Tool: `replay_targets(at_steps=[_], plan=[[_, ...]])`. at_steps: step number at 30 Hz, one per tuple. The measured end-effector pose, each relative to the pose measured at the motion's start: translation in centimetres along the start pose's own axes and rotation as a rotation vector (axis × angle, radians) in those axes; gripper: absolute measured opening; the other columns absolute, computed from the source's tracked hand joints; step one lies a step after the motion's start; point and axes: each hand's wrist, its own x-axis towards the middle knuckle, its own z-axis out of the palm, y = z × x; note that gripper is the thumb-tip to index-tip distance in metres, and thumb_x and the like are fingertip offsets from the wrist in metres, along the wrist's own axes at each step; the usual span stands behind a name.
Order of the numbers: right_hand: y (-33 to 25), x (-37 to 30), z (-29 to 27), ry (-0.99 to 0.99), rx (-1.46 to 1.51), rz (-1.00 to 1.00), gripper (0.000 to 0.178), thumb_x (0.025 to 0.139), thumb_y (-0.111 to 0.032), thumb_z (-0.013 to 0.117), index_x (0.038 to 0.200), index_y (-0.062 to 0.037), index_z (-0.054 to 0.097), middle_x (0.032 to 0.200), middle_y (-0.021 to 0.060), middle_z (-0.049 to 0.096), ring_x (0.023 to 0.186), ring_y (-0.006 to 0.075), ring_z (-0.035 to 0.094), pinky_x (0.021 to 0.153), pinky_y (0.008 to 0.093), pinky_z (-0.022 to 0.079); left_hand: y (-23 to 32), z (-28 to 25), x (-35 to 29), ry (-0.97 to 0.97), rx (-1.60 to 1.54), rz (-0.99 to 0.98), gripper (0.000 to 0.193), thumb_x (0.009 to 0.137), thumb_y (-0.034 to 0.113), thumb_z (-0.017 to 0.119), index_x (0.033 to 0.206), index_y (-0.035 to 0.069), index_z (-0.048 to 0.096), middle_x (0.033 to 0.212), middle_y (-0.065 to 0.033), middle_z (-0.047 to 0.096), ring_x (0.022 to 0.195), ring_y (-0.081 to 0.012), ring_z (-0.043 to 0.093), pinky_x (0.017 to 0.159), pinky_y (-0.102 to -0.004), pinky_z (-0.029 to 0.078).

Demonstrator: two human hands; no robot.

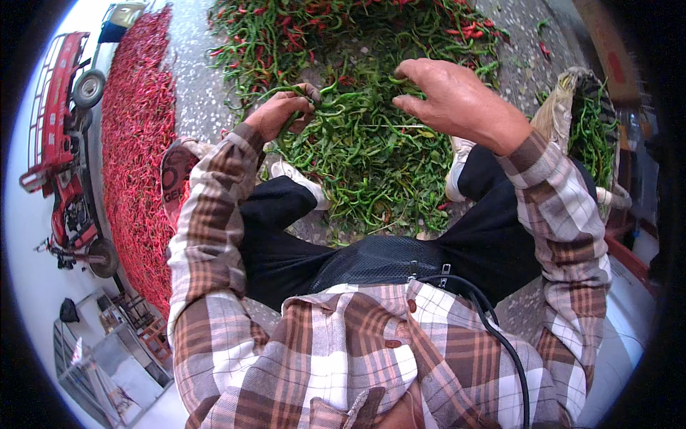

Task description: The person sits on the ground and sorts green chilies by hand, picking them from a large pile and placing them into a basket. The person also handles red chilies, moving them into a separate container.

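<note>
My left hand (284,114) is closed around a few long green chili peppers (336,100), whose tips stick out past the fingers on both sides. To its right my right hand (446,96) hovers above the pile, thumb and forefinger apart. Nothing shows between them, though a green pepper lies close behind the fingertips; the other fingers are partly hidden. Under both hands spreads a heap of green peppers and leaves (379,164), reaching from between my shoes toward the far side. Red peppers (468,30) are mixed into its far part.
A broad bed of red peppers (139,143) covers the floor at left. Beyond it stands a red cargo tricycle (68,143). On my right a sack (564,107) gapes, with green peppers (593,129) inside. My shoes (300,182) flank the heap. A black cable (511,343) crosses my shirt.
</note>
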Motion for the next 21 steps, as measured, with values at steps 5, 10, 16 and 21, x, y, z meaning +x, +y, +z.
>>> replay_targets(at_steps=[5, 10, 16, 21], plan=[[-3.4, 1.4, 1.2, -0.078, 0.589, -0.170, 0.101, 0.064, -0.046, 0.079, 0.135, 0.0072, 0.033, 0.131, 0.0250, 0.046, 0.118, 0.0315, 0.049, 0.102, 0.0356, 0.038, 5.1, 4.2, -6.9, -0.155, -0.108, 0.113, 0.018, 0.081, 0.011, 0.055, 0.097, 0.007, 0.047, 0.069, 0.0001, 0.046, 0.050, -0.0084, 0.043, 0.042, -0.0210, 0.029], [-5.1, 2.0, 1.6, -0.219, 0.963, -0.060, 0.106, 0.067, -0.042, 0.082, 0.136, 0.0138, 0.023, 0.108, 0.0242, 0.060, 0.096, 0.0247, 0.060, 0.083, 0.0317, 0.048, 4.9, 7.7, -7.1, -0.199, -0.119, 0.227, 0.019, 0.085, 0.016, 0.054, 0.100, 0.006, 0.049, 0.079, 0.0015, 0.049, 0.058, -0.0067, 0.049, 0.045, -0.0192, 0.039], [-4.5, 2.4, 0.7, -0.474, 0.970, -0.026, 0.081, 0.071, -0.051, 0.074, 0.128, 0.0011, 0.047, 0.111, 0.0080, 0.060, 0.096, 0.0144, 0.056, 0.078, 0.0291, 0.047, 3.9, 8.5, -6.5, -0.159, -0.472, 0.277, 0.020, 0.091, 0.017, 0.048, 0.106, 0.005, 0.052, 0.070, -0.0009, 0.050, 0.047, -0.0077, 0.042, 0.038, -0.0201, 0.030], [-5.1, 2.7, 1.9, -0.467, 1.036, -0.014, 0.053, 0.075, -0.028, 0.075, 0.116, 0.0021, 0.058, 0.102, 0.0053, 0.064, 0.094, 0.0130, 0.057, 0.084, 0.0256, 0.045, 4.5, 8.1, -6.4, -0.150, -0.502, 0.307, 0.022, 0.094, 0.022, 0.046, 0.110, 0.007, 0.051, 0.074, -0.0019, 0.054, 0.046, -0.0072, 0.044, 0.039, -0.0189, 0.032]])
